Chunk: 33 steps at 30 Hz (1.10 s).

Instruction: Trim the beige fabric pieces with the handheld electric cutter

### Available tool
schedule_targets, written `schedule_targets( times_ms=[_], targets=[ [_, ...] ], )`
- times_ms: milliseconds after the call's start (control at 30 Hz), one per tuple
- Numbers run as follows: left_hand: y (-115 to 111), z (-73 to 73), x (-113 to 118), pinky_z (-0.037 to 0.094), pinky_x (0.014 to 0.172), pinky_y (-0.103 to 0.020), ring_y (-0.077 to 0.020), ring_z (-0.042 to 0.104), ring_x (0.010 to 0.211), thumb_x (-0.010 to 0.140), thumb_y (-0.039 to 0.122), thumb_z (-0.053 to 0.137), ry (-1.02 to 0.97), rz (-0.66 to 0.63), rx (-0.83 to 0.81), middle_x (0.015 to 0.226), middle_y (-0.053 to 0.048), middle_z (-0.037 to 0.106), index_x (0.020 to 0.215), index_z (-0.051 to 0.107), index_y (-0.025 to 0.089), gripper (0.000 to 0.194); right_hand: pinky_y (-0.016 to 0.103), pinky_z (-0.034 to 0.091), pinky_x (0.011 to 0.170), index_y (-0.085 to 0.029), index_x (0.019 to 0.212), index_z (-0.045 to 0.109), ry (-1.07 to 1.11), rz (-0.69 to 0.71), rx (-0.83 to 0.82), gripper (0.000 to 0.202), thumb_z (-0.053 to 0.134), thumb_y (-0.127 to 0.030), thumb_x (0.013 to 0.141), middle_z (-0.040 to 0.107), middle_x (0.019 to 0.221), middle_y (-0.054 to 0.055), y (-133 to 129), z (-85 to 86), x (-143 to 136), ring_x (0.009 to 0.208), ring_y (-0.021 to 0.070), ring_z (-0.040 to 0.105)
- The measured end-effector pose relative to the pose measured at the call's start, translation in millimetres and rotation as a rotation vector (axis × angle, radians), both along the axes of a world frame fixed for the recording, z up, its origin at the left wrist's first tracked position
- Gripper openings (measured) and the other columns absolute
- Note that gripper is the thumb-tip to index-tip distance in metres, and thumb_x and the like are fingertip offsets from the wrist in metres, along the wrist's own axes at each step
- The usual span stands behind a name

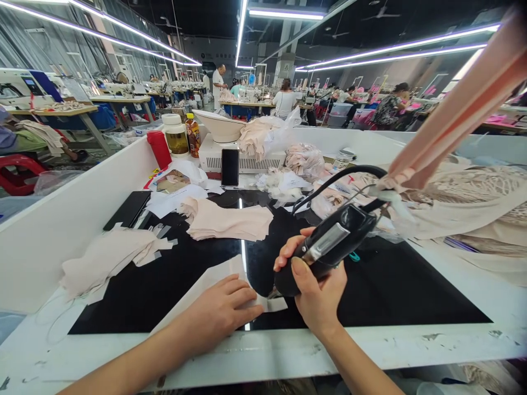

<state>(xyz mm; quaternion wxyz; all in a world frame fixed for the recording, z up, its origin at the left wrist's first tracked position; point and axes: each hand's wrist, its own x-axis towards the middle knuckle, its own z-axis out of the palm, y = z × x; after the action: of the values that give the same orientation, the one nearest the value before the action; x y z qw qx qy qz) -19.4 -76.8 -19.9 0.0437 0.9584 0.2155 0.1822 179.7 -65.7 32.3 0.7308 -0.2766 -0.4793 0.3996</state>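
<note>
My left hand (224, 310) lies flat, fingers stretched out, on a pale sheet of fabric (214, 274) at the front of the black board (135, 307). Wrapped around a black corded hand tool (329, 241) with a metal plate on its side is my right hand (315, 291). The tool's rounded lower end is by the fabric's right edge, close to a short pale strip (275, 304); whether they touch I cannot tell. Behind my hands lies a stack of pale pink fabric pieces (230, 219). Another stack of cut pieces (111, 258) rests at the left.
A twisted pink cloth strip (457, 104) runs from the tool's cord end to the upper right. At the back stand a phone (229, 167), a white scale (220, 129), a jar (175, 137) and a red cup (158, 149). Fabric heaps (473, 192) cover the right side.
</note>
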Motion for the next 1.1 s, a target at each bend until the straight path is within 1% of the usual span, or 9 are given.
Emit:
schedule_targets(
  times_ms=[200,367,500,600,733,933,1100],
  targets=[
    [0,-3.0,0,0.044,0.115,-0.048,-0.0232,0.064,0.11,0.106,0.013,0.056,-0.001,0.003,-0.022,0.116,-0.007,0.069,0.13,0.064,0.02,0.027,0.028,0.057,0.058,-0.028,0.118,0.058,-0.029,-0.012,-0.008,0.037,0.081,-0.031,0.089,0.066,0.087,-0.004,-1,-2.6,-2,0.062,0.0125,0.064],
    [0,-5.0,0,0.044,0.116,-0.046,-0.0223,0.065,0.109,0.106,0.013,0.056,-0.021,0.0,0.004,0.114,-0.007,0.07,0.128,0.065,0.021,0.026,0.028,0.057,0.058,-0.028,0.118,0.058,-0.045,-0.019,0.001,0.036,0.08,-0.031,0.09,0.065,0.087,-0.003,-2,-4.1,-2,0.063,0.0129,0.064],
    [0,-4.8,0,0.044,0.116,-0.045,-0.0222,0.064,0.11,0.108,0.013,0.05,-0.009,0.001,0.006,0.115,-0.007,0.07,0.13,0.064,0.021,0.028,0.028,0.057,0.059,-0.028,0.118,0.058,-0.051,-0.009,-0.009,0.032,0.077,-0.029,0.092,0.066,0.086,-0.003,-2,-2.1,-1,0.063,0.0122,0.064],
    [1,-3.9,-1,0.044,0.116,-0.046,-0.0231,0.064,0.111,0.108,0.013,0.047,-0.014,-0.006,0.004,0.117,-0.008,0.07,0.131,0.063,0.02,0.028,0.028,0.057,0.058,-0.027,0.116,0.059,-0.046,-0.044,-0.017,0.032,0.078,-0.03,0.091,0.065,0.086,-0.003,-3,1.1,5,0.063,0.013,0.064],
    [0,-1.3,0,0.046,0.115,-0.046,-0.0219,0.064,0.11,0.108,0.011,0.05,-0.011,-0.001,-0.008,0.115,-0.008,0.07,0.128,0.065,0.02,0.027,0.03,0.058,0.06,-0.027,0.116,0.059,-0.038,-0.091,-0.017,0.033,0.079,-0.032,0.091,0.064,0.085,-0.003,-4,2.4,13,0.064,0.0137,0.064],
    [-1,0.1,-2,0.047,0.114,-0.047,-0.023,0.064,0.11,0.106,0.011,0.054,0.0,-0.001,-0.019,0.115,-0.008,0.069,0.129,0.065,0.02,0.027,0.03,0.058,0.06,-0.027,0.117,0.059,-0.049,-0.076,0.004,0.033,0.079,-0.03,0.091,0.065,0.086,-0.003,-6,-2.1,13,0.065,0.0136,0.065],
    [0,-1.0,-2,0.047,0.114,-0.046,-0.022,0.065,0.109,0.107,0.011,0.052,-0.026,-0.011,-0.001,0.114,-0.008,0.07,0.129,0.066,0.02,0.028,0.03,0.058,0.058,-0.027,0.115,0.059,-0.072,-0.099,0.0,0.028,0.076,-0.03,0.092,0.065,0.085,-0.003,-6,-0.6,12,0.063,0.0139,0.064]
  ],
)
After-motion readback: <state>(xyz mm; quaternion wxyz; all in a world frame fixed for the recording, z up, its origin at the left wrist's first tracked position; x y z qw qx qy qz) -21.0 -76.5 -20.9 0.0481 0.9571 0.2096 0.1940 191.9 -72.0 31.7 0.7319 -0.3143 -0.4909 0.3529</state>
